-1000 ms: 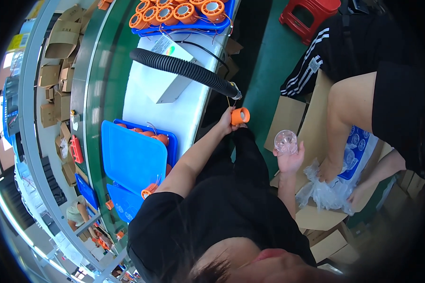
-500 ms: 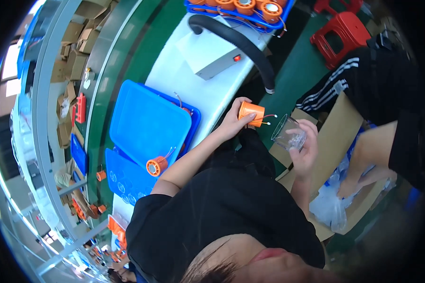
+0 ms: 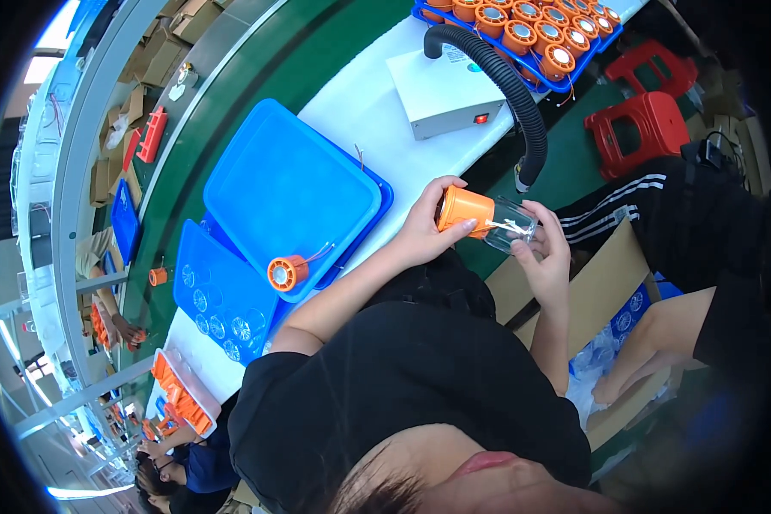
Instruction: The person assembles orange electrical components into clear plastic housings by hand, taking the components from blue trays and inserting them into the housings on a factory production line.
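My left hand [image 3: 426, 230] is closed around an orange cylindrical part [image 3: 465, 211], thumb along its near side. Thin wires with white plugs stick out of the part's right end. In my right hand [image 3: 546, 259] is a clear plastic cup [image 3: 516, 218], held by the fingertips. The cup's mouth meets the wired end of the orange part, and the wires show through the clear wall. Whether the cup's rim sits around the part or only against it, I cannot tell. Another orange part [image 3: 288, 273] with wires lies on a blue tray [image 3: 291, 180] to the left.
A white box [image 3: 444, 94] with a black flexible hose [image 3: 522, 111] stands on the white table. Beyond is a crate [image 3: 565, 84] of orange parts. Clear cups sit in a blue tray [image 3: 199, 257]. At right, another person's arm [image 3: 660, 338] reaches into a cardboard carton [image 3: 612, 274].
The clear cup has come up to the orange part's wired end, and the wires are now inside it. The view has shifted, showing more of the crate.
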Available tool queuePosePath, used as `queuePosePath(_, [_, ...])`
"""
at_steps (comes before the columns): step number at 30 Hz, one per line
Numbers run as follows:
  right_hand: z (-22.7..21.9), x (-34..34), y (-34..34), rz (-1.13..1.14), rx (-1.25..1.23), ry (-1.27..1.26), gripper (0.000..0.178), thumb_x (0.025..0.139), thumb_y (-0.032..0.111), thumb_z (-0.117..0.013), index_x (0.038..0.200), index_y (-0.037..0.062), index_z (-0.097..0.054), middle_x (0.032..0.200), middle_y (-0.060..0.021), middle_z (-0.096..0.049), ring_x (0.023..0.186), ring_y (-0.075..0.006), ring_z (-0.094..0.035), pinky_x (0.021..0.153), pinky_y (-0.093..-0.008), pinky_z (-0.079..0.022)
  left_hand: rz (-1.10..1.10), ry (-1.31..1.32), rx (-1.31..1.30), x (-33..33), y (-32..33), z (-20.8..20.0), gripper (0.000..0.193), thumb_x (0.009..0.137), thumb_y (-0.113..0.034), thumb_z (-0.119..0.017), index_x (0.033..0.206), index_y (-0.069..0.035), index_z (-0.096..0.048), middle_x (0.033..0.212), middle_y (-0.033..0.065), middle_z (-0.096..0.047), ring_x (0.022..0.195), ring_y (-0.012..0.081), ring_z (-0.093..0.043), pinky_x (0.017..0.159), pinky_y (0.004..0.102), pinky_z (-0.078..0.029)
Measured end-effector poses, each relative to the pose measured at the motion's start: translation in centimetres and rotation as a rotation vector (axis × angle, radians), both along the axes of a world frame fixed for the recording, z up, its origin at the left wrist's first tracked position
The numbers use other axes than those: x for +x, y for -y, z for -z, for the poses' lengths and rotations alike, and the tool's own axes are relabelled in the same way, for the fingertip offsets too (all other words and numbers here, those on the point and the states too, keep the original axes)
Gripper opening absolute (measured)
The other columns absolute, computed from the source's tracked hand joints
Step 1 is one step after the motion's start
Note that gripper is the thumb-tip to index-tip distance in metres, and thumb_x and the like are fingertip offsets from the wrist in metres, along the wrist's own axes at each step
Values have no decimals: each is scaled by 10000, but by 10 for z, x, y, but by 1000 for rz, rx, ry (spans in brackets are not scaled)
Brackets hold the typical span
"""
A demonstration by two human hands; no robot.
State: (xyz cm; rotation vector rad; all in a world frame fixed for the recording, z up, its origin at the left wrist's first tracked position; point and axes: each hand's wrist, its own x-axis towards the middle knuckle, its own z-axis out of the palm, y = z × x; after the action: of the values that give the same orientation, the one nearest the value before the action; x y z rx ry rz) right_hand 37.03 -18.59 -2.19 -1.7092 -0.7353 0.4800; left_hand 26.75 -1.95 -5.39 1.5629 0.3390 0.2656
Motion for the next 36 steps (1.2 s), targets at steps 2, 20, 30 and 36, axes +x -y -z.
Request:
queuePosePath(2, [4, 1, -1, -60, 141, -437, 491, 740, 213, -629, 1142, 9, -433, 1085, -133, -460, 879, -189, -547, 652, -256, -496, 11, 96, 50, -4, 0, -1, 495, 720, -157, -646, 1113, -46, -365, 949, 88, -436, 867, 155, -482, 765, 271, -413])
queuePosePath(20, [-4, 8, 8, -327, 174, -614, 569, 798, 318, -556, 1227, 11, -343, 1037, -116, -498, 892, -138, -532, 615, -208, -452, -17, 165, -108, -14, 17, -26, 493, 717, -154, -641, 1115, -59, -367, 951, 73, -441, 878, 148, -481, 792, 267, -403])
queuePosePath(30, [-6, 7, 13, -276, 101, -86, 636, 686, 157, -666, 1219, 11, -350, 1084, -128, -471, 916, -179, -524, 660, -236, -448, -69, 9, -45, -9, 32, -22, 377, 816, -275, -516, 1090, -59, -373, 867, 80, -494, 729, 134, -502, 655, 263, -425])
queuePosePath(36, [-9, -2, 10, -254, -35, 104, 619, 668, 124, -677, 1197, 9, -376, 1117, -137, -454, 941, -205, -511, 648, -247, -458, -41, -117, -77, -3, 37, -22, 428, 886, -426, -279, 1098, -67, -372, 776, 36, -486, 507, 66, -423, 448, 184, -351])
